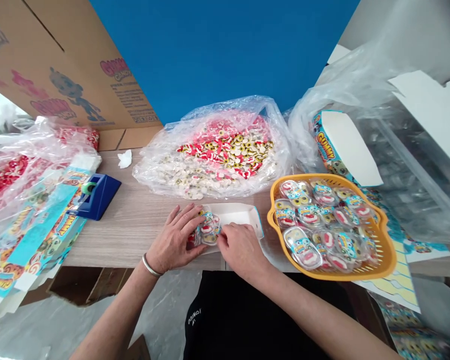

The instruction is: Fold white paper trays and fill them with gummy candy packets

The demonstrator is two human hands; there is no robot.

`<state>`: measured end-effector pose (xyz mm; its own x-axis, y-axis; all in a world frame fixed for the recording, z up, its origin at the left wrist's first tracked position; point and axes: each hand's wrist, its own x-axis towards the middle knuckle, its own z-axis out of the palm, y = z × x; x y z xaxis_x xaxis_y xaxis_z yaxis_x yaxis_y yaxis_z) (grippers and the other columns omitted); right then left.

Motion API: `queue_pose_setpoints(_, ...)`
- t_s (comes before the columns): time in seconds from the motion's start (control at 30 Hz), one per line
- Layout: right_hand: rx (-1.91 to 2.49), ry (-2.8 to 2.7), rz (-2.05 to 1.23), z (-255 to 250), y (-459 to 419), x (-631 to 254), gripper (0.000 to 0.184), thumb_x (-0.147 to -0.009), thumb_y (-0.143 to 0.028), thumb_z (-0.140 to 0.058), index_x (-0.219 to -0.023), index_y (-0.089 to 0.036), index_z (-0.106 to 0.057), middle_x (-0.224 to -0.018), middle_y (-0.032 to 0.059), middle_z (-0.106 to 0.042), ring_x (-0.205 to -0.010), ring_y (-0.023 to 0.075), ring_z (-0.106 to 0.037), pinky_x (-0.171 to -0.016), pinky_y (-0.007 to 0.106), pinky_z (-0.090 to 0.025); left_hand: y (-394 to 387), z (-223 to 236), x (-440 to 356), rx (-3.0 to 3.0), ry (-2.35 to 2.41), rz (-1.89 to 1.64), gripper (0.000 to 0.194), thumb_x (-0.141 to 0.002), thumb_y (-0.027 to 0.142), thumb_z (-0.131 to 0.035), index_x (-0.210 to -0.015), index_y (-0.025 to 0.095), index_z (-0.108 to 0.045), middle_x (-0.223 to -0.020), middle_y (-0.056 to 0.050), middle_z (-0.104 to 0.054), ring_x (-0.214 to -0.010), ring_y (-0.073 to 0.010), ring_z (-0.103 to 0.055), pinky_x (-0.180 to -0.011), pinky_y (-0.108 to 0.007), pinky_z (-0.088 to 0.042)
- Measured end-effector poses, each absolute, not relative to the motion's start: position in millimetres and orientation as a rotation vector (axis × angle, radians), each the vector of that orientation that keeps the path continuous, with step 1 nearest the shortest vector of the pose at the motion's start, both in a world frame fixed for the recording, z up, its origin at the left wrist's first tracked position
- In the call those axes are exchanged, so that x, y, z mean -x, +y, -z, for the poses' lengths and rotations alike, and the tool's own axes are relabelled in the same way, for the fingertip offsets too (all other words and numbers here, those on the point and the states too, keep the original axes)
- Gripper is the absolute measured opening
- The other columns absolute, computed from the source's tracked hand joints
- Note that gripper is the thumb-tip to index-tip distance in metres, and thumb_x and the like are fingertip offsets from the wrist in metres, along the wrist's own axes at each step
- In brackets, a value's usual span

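A shallow white display box (pixel 243 214) lies lengthwise on the table in front of me, with clear plastic gummy candy packs (pixel 210 226) in its left half. Over these packs lies my left hand (pixel 180 237), fingers on the far side and thumb along the near side, gripping them. Part of the packs is hidden beneath it. My right hand (pixel 242 250) is curled at the right edge of the packs, its fingertips pinched against the pack there. The right half of the box shows its bare white inside.
On the right stands an orange basket (pixel 388 250) of similar packs, with an upright printed box (pixel 350 145) behind it. A plastic bag (pixel 150 170) of loose gummies lies at the back. To the left are a blue tape dispenser (pixel 105 197), flat printed cartons (pixel 26 235) and a large cardboard box (pixel 82 60).
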<state>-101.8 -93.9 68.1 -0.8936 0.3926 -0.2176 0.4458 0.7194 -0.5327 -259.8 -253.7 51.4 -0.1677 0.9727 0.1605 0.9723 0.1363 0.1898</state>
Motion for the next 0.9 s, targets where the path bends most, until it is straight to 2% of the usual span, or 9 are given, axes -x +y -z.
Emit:
queue_pose_setpoints(0.17, -0.673, 2.782, 1.010, -70.4, -87.6, 98.2, 0.017, -0.093, -0.029, -0.058, -0.098, -0.017, -0.068, -0.103, 0.0087, -0.073, -0.100, 0.0251, -0.066, -0.092, 0.039, -0.040, -253.7, -53.2, 259.6, -2.045, 2.346, -0.442, 0.058, -0.087, 0.047, -0.067, -0.135, 0.020, -0.051, -0.150, -0.016, -0.050, -0.148, -0.0342, -0.035, -0.122, -0.054, -0.025)
queue_pose_setpoints(0.33, -0.668, 2.802, 1.025, -70.5, -84.1, 103.6, 0.021, -0.095, -0.026, -0.055, -0.107, -0.015, -0.067, -0.110, 0.0119, -0.072, -0.108, 0.0264, -0.065, -0.096, 0.041, -0.041, -255.5, -55.2, 259.8, -2.103, 2.320, -0.487, 0.052, -0.087, 0.044, -0.068, -0.131, 0.021, -0.053, -0.152, -0.015, -0.046, -0.150, -0.0359, -0.029, -0.122, -0.058, -0.022)
queue_pose_setpoints(0.43, -0.645, 2.786, 1.054, -70.7, -82.7, 104.2, 0.022, -0.094, -0.027, -0.056, -0.108, -0.015, -0.067, -0.111, 0.0122, -0.071, -0.109, 0.0267, -0.065, -0.097, 0.041, -0.041, -256.8, -54.7, 261.0, -2.123, 2.283, -0.549, 0.070, -0.083, 0.057, -0.070, -0.138, 0.020, -0.048, -0.151, -0.017, -0.048, -0.149, -0.0365, -0.033, -0.122, -0.058, -0.022)
queue_pose_setpoints(0.53, -0.666, 2.778, 1.043, -71.5, -81.8, 103.1, 0.023, -0.094, -0.027, -0.055, -0.110, -0.015, -0.066, -0.110, 0.0127, -0.072, -0.108, 0.0279, -0.065, -0.095, 0.041, -0.042, -257.4, -53.3, 262.2, -2.096, 2.325, -0.558, 0.097, -0.079, 0.070, -0.068, -0.152, 0.017, -0.032, -0.153, -0.021, -0.045, -0.146, -0.0363, -0.038, -0.122, -0.056, -0.022)
queue_pose_setpoints(0.6, -0.700, 2.771, 1.043, -72.8, -81.7, 102.8, 0.025, -0.094, -0.026, -0.055, -0.114, -0.015, -0.064, -0.108, 0.0123, -0.072, -0.103, 0.0280, -0.067, -0.092, 0.040, -0.043, -257.3, -52.4, 262.4, -2.057, 2.384, -0.512, 0.104, -0.080, 0.072, -0.067, -0.156, 0.016, -0.025, -0.155, -0.022, -0.041, -0.146, -0.0361, -0.038, -0.122, -0.055, -0.023)
queue_pose_setpoints(0.67, -0.729, 2.797, 1.055, -74.6, -82.3, 103.9, 0.031, -0.094, -0.025, -0.055, -0.122, -0.014, -0.060, -0.111, 0.0123, -0.072, -0.102, 0.0279, -0.067, -0.091, 0.040, -0.044, -257.2, -51.6, 262.3, -2.020, 2.416, -0.449, 0.099, -0.083, 0.067, -0.066, -0.157, 0.017, -0.025, -0.154, -0.020, -0.044, -0.146, -0.0355, -0.038, -0.122, -0.054, -0.023)
queue_pose_setpoints(0.77, -0.689, 2.912, 1.090, -77.2, -83.7, 110.1, 0.043, -0.094, -0.025, -0.056, -0.136, -0.016, -0.053, -0.127, 0.0133, -0.066, -0.114, 0.0282, -0.061, -0.098, 0.042, -0.042, -257.3, -49.9, 262.1, -1.983, 2.428, -0.404, 0.088, -0.085, 0.061, -0.067, -0.155, 0.019, -0.032, -0.149, -0.017, -0.052, -0.144, -0.0348, -0.041, -0.121, -0.053, -0.024)
queue_pose_setpoints(0.83, -0.615, 2.972, 1.123, -77.4, -84.3, 117.8, 0.046, -0.094, -0.026, -0.057, -0.139, -0.018, -0.052, -0.133, 0.0126, -0.063, -0.120, 0.0282, -0.058, -0.101, 0.043, -0.041, -257.4, -48.7, 262.2, -1.974, 2.432, -0.418, 0.087, -0.084, 0.062, -0.068, -0.152, 0.019, -0.036, -0.147, -0.016, -0.053, -0.144, -0.0354, -0.041, -0.121, -0.054, -0.025)
queue_pose_setpoints(0.9, -0.565, 2.994, 1.152, -75.4, -84.2, 126.8, 0.044, -0.094, -0.025, -0.057, -0.137, -0.019, -0.055, -0.131, 0.0113, -0.065, -0.121, 0.0280, -0.057, -0.101, 0.043, -0.042, -257.3, -47.8, 261.9, -1.975, 2.434, -0.441, 0.091, -0.081, 0.066, -0.069, -0.151, 0.019, -0.037, -0.146, -0.017, -0.054, -0.143, -0.0362, -0.042, -0.121, -0.055, -0.025)
